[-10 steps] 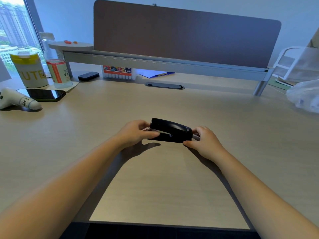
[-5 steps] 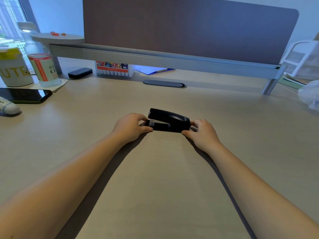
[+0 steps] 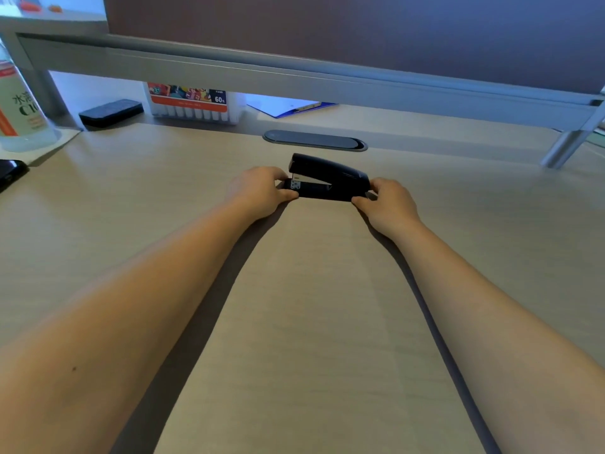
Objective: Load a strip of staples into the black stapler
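Note:
The black stapler (image 3: 330, 178) rests flat on the wooden desk (image 3: 311, 306), its mouth pointing left with a bit of silver metal showing in the jaw. My left hand (image 3: 258, 191) pinches the front end of its base between thumb and fingers. At the rear end, my right hand (image 3: 388, 204) grips it with thumb in front and fingers behind. No strip of staples is visible anywhere.
Just behind the stapler lies a grey oval cable grommet (image 3: 314, 140). Further back stand a box of markers (image 3: 193, 101), a black case (image 3: 111, 112) and a blue folder (image 3: 291, 106) under the partition rail. A bottle (image 3: 19, 113) and a phone (image 3: 9, 173) sit at far left.
Both hands have pushed the stapler away from me along the desk toward the grommet. The camera has leaned forward and down with it.

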